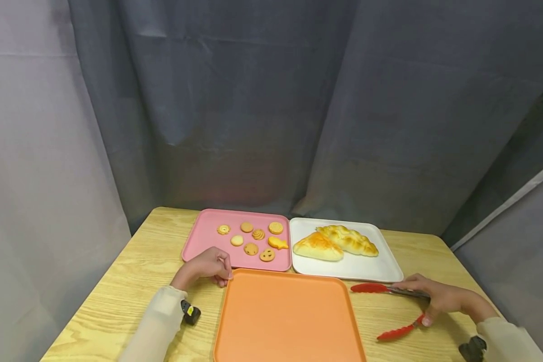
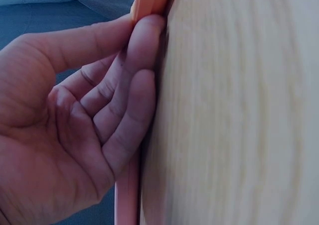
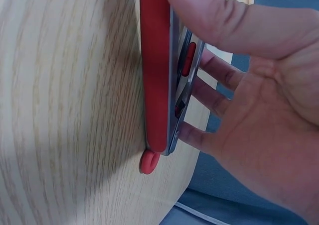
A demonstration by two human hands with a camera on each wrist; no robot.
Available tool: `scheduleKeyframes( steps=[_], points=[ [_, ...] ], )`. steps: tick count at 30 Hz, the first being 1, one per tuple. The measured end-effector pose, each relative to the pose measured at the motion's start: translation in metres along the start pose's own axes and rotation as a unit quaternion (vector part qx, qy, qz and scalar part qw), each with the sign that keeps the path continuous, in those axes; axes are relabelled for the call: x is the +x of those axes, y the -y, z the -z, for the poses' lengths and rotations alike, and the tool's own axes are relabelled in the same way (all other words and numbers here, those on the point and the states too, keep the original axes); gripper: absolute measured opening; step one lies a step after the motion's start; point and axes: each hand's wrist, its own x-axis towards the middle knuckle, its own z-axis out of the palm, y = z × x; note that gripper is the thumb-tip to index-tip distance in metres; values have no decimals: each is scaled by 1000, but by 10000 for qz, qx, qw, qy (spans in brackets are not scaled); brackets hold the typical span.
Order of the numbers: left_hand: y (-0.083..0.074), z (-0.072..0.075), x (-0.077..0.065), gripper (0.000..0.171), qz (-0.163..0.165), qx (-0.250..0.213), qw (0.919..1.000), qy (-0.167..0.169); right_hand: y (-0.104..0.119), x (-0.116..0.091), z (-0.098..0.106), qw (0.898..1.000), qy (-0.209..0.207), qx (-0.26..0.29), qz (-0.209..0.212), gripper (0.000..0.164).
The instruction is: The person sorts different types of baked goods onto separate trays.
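At its far left corner, an orange tray [image 1: 289, 317] has its rim pinched between the thumb and forefinger of my left hand [image 1: 210, 265]. The left wrist view shows the other fingers of that hand [image 2: 99, 100] curled, close to the wooden table. On the right, my right hand [image 1: 448, 297] holds tongs with red tips [image 1: 370, 287], thumb on one arm and fingers on the other. The tongs [image 3: 157, 80] are spread wide, with nothing between their tips, low over the table to the right of the orange tray.
Behind the orange tray lies a pink tray [image 1: 203, 244] with several cookies [image 1: 251, 249]. Beside it, a white tray [image 1: 371, 270] bears a triangular bread [image 1: 319, 249] and a braided loaf [image 1: 349, 240]. Grey curtains [image 1: 253, 100] hang behind the wooden table [image 1: 131, 281].
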Motion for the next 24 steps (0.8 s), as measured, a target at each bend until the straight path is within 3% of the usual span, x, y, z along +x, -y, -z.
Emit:
scheduleKeyframes(
  steps=[12,21,24],
  points=[
    [0,0,-1,11,-42,-20,10000,1,-1,2,4,9996,222,168,-94,86],
    [-2,0,-1,11,-34,7,10000,-2,1,5,6,9979,346,95,-534,86],
    [-2,-1,-1,10,-35,26,10000,-4,2,5,6,9982,388,58,-460,87]
  ],
)
